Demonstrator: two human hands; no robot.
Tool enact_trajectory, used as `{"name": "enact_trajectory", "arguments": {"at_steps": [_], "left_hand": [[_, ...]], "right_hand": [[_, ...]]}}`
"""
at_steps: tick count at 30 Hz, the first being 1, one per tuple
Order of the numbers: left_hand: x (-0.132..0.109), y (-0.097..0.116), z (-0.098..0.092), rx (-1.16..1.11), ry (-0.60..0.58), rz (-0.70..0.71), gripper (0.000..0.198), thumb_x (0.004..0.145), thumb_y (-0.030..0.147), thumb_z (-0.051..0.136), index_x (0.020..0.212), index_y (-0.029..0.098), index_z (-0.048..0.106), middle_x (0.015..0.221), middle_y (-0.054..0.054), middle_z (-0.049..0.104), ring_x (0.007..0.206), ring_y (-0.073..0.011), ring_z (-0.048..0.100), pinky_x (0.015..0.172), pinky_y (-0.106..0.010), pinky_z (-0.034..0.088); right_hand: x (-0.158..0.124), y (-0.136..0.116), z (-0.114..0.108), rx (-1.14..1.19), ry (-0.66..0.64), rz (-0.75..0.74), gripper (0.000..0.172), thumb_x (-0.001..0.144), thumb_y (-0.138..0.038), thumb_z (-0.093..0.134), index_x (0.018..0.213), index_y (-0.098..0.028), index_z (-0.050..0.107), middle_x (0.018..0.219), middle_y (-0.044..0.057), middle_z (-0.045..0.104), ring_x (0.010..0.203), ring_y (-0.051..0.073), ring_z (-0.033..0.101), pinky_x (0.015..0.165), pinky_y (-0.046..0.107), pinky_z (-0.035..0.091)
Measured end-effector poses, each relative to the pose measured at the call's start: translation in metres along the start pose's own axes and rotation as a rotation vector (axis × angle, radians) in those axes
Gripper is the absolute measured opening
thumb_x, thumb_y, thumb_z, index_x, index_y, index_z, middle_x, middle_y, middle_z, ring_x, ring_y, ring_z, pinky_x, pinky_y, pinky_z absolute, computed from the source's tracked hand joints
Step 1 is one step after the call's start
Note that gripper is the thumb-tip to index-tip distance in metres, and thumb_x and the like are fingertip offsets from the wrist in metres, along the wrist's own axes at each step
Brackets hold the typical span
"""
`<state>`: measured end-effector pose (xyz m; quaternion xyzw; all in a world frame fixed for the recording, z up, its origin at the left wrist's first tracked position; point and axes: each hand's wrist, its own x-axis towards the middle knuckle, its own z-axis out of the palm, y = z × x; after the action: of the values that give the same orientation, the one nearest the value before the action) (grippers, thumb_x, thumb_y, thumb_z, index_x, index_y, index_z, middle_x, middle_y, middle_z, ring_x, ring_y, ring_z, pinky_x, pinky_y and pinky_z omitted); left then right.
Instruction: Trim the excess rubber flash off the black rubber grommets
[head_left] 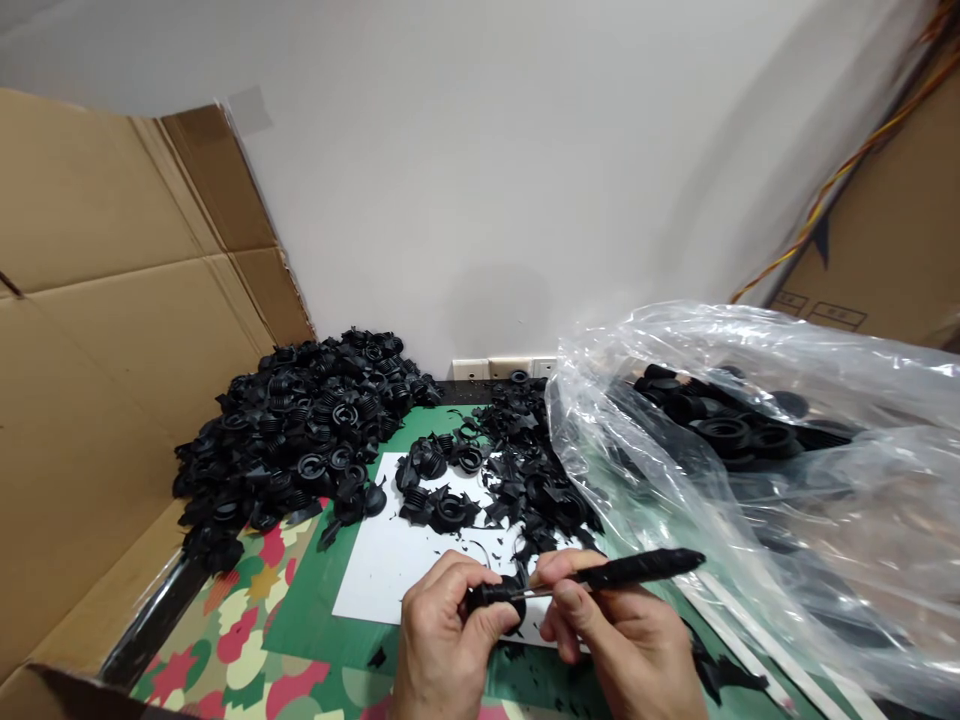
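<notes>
Hands, head view: both present, both engaged. My left hand (446, 635) pinches a round black part (491, 592) between thumb and fingers, near the lower middle of the view, above the near edge of a white sheet (367, 570). My right hand (619, 630) grips a black-handled tool (637, 568), handle pointing right, its thin metal shaft directed left and reaching the part. I cannot tell how deep the tip sits.

The sheet lies on a green mat (296, 615), which covers some of a tabletop (236, 640) printed with coloured shapes. On the sheet I note a small group of ribbed black parts (450, 510); to their right, a spread of black scraps (525, 490) runs back toward the wall (487, 180). A large heap of similar parts (300, 430) stands at left, against a cardboard panel (112, 300).

At right I record a clear plastic bag (862, 485), slumped, its mouth toward the scraps, with larger black rings (724, 432) visible through the film. White strips (739, 640) lie near the right hand. Wall sockets (510, 369) sit low behind the work.
</notes>
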<state>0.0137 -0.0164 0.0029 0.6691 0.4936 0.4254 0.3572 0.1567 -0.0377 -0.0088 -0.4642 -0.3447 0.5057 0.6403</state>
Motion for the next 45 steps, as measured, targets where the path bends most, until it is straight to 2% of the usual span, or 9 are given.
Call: {"name": "enact_trajectory", "arguments": {"at_steps": [10, 19, 24, 28, 32, 34, 37, 40, 45], "left_hand": [[0.0, 0.0, -0.001, 0.009, -0.018, -0.004, 0.007, 0.073, 0.012, 0.063, 0.071, 0.018, 0.067, 0.069, -0.002, 0.06, 0.064, -0.0175, 0.057, 0.056, -0.024, 0.042], [-0.001, -0.001, -0.001, 0.008, -0.015, -0.026, 0.008, 0.072, 0.013, 0.061, 0.07, 0.018, 0.067, 0.068, -0.002, 0.06, 0.063, -0.0174, 0.056, 0.056, -0.024, 0.042], [-0.001, -0.002, 0.0, -0.003, 0.003, 0.009, 0.008, 0.073, 0.013, 0.061, 0.071, 0.018, 0.067, 0.067, -0.003, 0.061, 0.063, -0.0175, 0.057, 0.055, -0.023, 0.043], [-0.001, 0.0, 0.004, -0.018, 0.023, 0.03, 0.009, 0.075, 0.016, 0.061, 0.069, 0.018, 0.067, 0.065, -0.003, 0.061, 0.06, -0.0167, 0.056, 0.053, -0.023, 0.043], [-0.002, 0.002, 0.004, -0.077, 0.031, 0.029, 0.007, 0.073, 0.016, 0.064, 0.068, 0.018, 0.068, 0.063, -0.002, 0.061, 0.058, -0.0159, 0.056, 0.052, -0.022, 0.042], [-0.004, 0.001, 0.002, -0.115, 0.033, 0.007, 0.005, 0.071, 0.015, 0.066, 0.069, 0.018, 0.069, 0.064, -0.001, 0.061, 0.059, -0.0158, 0.056, 0.053, -0.022, 0.043], [-0.005, -0.003, 0.0, -0.145, 0.039, -0.057, 0.004, 0.07, 0.016, 0.066, 0.069, 0.018, 0.069, 0.065, -0.001, 0.06, 0.059, -0.0154, 0.054, 0.05, -0.022, 0.041], [-0.004, -0.007, -0.002, -0.15, 0.037, -0.077, 0.004, 0.069, 0.017, 0.066, 0.072, 0.017, 0.07, 0.068, -0.002, 0.06, 0.058, -0.0151, 0.053, 0.047, -0.021, 0.04], [-0.002, -0.006, -0.002, -0.118, 0.046, -0.045, 0.007, 0.069, 0.013, 0.065, 0.071, 0.018, 0.07, 0.069, -0.002, 0.061, 0.062, -0.0168, 0.056, 0.055, -0.023, 0.043]], "right_hand": [[-0.003, 0.003, 0.002, -0.048, 0.009, -0.172, 0.022, 0.075, -0.044, 0.068, 0.075, -0.022, 0.068, 0.074, 0.002, 0.064, 0.045, 0.011, 0.05, 0.046, 0.023, 0.045], [-0.002, 0.012, -0.004, -0.178, -0.067, -0.4, 0.017, 0.081, -0.039, 0.063, 0.08, -0.024, 0.071, 0.077, 0.005, 0.064, 0.054, 0.015, 0.056, 0.04, 0.022, 0.044], [-0.002, 0.013, -0.002, -0.302, -0.131, -0.499, 0.018, 0.086, -0.036, 0.057, 0.077, -0.025, 0.068, 0.071, 0.003, 0.064, 0.056, 0.016, 0.058, 0.05, 0.024, 0.049], [-0.006, 0.012, 0.008, -0.495, -0.054, -0.723, 0.024, 0.089, -0.037, 0.05, 0.075, -0.025, 0.065, 0.069, 0.005, 0.065, 0.061, 0.019, 0.063, 0.05, 0.027, 0.048], [-0.001, 0.014, 0.005, -0.498, 0.086, -0.844, 0.012, 0.087, -0.023, 0.054, 0.086, -0.026, 0.065, 0.074, 0.005, 0.067, 0.068, 0.021, 0.065, 0.055, 0.028, 0.049], [0.005, 0.013, -0.001, -0.449, 0.183, -0.797, 0.009, 0.085, -0.021, 0.058, 0.086, -0.026, 0.065, 0.076, 0.004, 0.068, 0.069, 0.021, 0.065, 0.058, 0.03, 0.051], [0.01, 0.01, -0.009, -0.44, 0.26, -0.58, 0.008, 0.083, -0.03, 0.061, 0.084, -0.024, 0.066, 0.08, 0.004, 0.068, 0.053, 0.017, 0.06, 0.048, 0.028, 0.049], [0.008, 0.008, -0.01, -0.409, 0.248, -0.412, 0.023, 0.082, -0.042, 0.061, 0.083, -0.021, 0.067, 0.074, 0.004, 0.067, 0.043, 0.013, 0.054, 0.044, 0.027, 0.047], [0.002, 0.012, -0.007, -0.289, 0.199, -0.321, 0.028, 0.079, -0.046, 0.062, 0.083, -0.019, 0.068, 0.079, 0.004, 0.068, 0.043, 0.012, 0.054, 0.046, 0.026, 0.049]]}}
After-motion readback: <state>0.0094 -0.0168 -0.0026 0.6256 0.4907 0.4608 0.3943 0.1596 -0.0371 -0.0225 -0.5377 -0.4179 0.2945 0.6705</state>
